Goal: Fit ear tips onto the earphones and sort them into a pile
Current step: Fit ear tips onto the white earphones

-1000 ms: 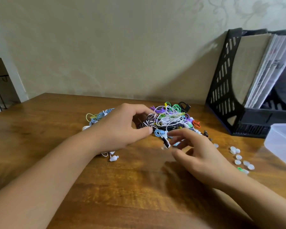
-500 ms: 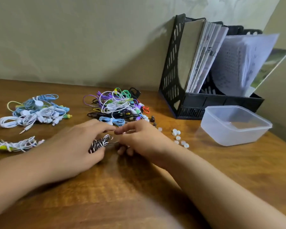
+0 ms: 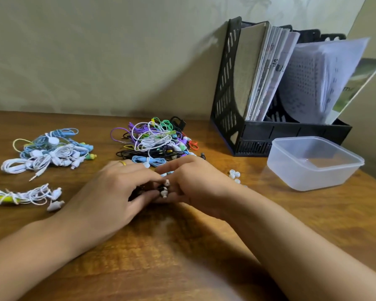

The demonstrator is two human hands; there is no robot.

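Earbud (image 3: 164,190) upright, tip fwd.

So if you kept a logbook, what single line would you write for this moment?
step: fitting ear tip | hands: left and right both pinch black earphone | loose ear tips: right of hands | tub: empty

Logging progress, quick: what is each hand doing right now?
Left hand: grips the black-and-white earphone.
Right hand: pinches the same earphone.
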